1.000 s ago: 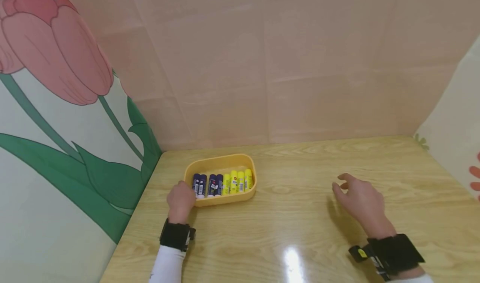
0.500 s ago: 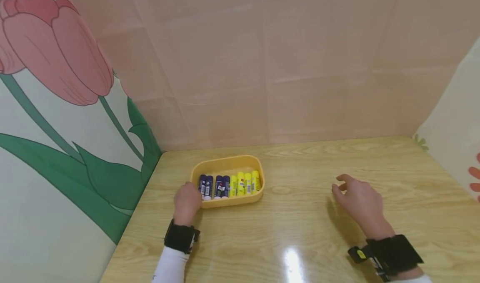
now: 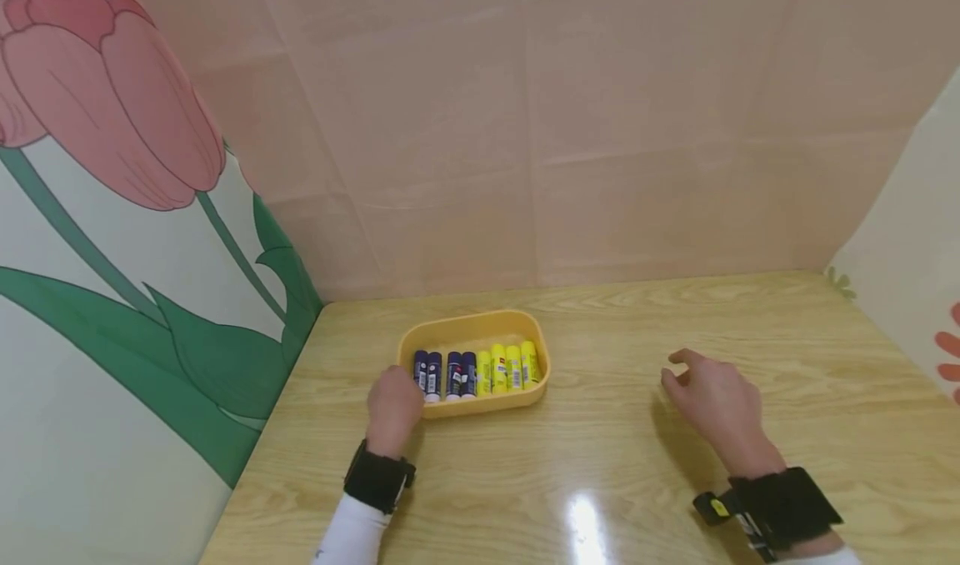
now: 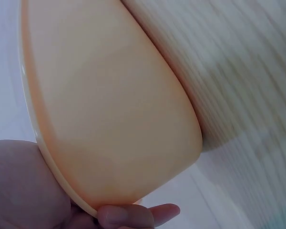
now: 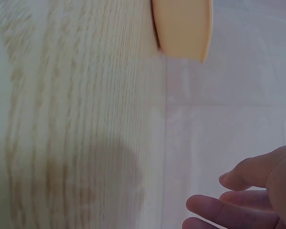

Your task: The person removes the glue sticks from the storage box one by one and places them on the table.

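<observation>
A yellow-orange plastic basket [image 3: 480, 409] stands on the wooden table, left of the middle. Inside it lie several dark blue glue sticks [image 3: 454, 375] and several yellow glue sticks [image 3: 499, 369], side by side in a row. My left hand [image 3: 394, 407] grips the basket's near left corner; in the left wrist view, the thumb and fingers [image 4: 128, 215] pinch its rim. Well to the right, my right hand [image 3: 716, 407] hovers over the table with relaxed, slightly bent fingers and holds nothing. Part of the basket [image 5: 183, 28] also shows in the right wrist view.
The wood-grain table [image 3: 600, 432] ends at a pinkish cloth backdrop [image 3: 637, 132] behind. A panel with a painted tulip [image 3: 120, 98] stands along the left side, and a pale panel [image 3: 907, 240] along the right. Black wrist straps [image 3: 787, 507] sit on both wrists.
My left hand has slid the basket to the right along the table, with the glue sticks riding inside it. My right hand has stayed nearly in place.
</observation>
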Motion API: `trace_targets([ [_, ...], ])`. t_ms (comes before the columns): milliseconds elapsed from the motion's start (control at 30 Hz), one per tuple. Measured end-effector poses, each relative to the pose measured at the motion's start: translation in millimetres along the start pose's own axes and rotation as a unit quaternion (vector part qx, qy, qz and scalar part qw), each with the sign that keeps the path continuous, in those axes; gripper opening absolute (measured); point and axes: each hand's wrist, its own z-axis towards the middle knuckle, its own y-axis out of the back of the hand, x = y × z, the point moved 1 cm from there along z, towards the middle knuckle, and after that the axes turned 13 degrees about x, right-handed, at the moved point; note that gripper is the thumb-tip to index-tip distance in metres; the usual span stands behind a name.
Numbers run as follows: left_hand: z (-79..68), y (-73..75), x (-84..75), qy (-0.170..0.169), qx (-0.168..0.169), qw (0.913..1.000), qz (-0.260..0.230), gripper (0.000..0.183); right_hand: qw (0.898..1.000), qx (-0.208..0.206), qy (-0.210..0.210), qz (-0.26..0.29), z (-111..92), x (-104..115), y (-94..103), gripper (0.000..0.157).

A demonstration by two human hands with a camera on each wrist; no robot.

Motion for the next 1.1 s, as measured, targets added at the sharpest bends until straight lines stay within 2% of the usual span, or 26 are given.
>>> trace_targets([
  [100, 1.8, -1.8, 3.2, -0.012, -0.015, 0.9998, -0.002, 0.013, 1.000, 0.005, -0.006, -0.006, 0.4, 11.2, -2.4, 0.039],
  [467, -10.0, -13.7, -20.6, 0.009, -0.042, 0.9990, 0.013, 0.016, 1.000, 0.009, -0.002, -0.003, -1.0, 14.1, -3.5, 0.039],
  [1100, -15.0, -26.8, -39.9, 0.000, -0.025, 0.9994, 0.026, 0.019, 1.000, 0.023, -0.004, 0.002, -0.8, 18.5, -6.6, 0.039],
])
